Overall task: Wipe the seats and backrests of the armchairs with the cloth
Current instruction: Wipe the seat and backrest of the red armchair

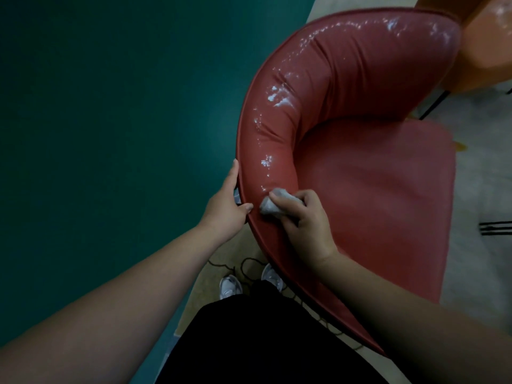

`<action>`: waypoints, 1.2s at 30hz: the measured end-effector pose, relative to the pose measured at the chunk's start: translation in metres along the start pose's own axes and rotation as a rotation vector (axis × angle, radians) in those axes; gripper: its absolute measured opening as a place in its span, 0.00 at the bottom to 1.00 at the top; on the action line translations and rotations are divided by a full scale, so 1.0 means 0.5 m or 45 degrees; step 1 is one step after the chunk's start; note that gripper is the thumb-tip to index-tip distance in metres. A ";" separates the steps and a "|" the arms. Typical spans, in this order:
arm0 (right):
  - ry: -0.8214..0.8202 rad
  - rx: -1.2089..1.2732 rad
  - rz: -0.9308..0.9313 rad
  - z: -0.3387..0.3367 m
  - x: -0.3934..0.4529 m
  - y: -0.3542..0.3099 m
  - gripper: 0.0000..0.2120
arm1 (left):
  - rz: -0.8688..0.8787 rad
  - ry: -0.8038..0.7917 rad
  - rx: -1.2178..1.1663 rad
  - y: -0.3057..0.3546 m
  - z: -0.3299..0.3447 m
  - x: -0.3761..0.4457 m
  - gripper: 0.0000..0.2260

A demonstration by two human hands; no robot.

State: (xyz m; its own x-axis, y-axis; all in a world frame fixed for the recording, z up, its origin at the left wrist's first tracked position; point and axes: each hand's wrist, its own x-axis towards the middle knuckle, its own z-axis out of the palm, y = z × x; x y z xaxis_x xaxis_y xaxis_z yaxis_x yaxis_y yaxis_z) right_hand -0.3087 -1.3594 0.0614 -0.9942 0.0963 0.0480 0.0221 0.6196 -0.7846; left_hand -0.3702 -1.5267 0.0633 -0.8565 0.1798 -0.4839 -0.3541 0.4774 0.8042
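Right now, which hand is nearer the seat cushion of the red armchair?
Right. The right hand presses the cloth on the backrest's inner face, just beside the seat cushion. The left hand grips the backrest's outer rim, farther away.

I see both forearms bare up to the frame's edge, with no sleeve showing on either. The left hand (pixel 225 202) and the right hand (pixel 306 220) are bare too; I can make out short, plain nails on the left thumb and forefinger. Lower down there is a black garment (pixel 266 339) across the legs, loose and unmarked. Under it I see two pale grey-white trainers (pixel 230 286), with dark laces near them.
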 end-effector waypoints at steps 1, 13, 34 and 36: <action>-0.005 -0.009 -0.008 -0.008 -0.025 0.006 0.20 | 0.000 -0.003 -0.011 0.001 0.001 -0.001 0.45; 0.085 0.081 0.067 0.018 0.048 -0.022 0.15 | -0.029 0.028 -0.060 0.007 0.002 -0.003 0.46; 0.084 0.012 -0.019 0.028 0.045 -0.008 0.21 | -0.069 -0.030 -0.195 0.018 -0.034 0.044 0.37; 0.178 -0.008 0.033 0.042 0.077 -0.013 0.20 | -0.048 -0.056 -0.196 0.026 -0.046 0.062 0.35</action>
State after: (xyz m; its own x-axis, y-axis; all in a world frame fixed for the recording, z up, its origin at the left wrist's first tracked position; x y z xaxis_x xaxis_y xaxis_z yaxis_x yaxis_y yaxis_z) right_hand -0.3493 -1.3758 0.0554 -0.9689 0.2196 0.1141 0.0484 0.6204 -0.7828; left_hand -0.4098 -1.5346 0.0667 -0.8255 0.2030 -0.5266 -0.4419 0.3479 0.8268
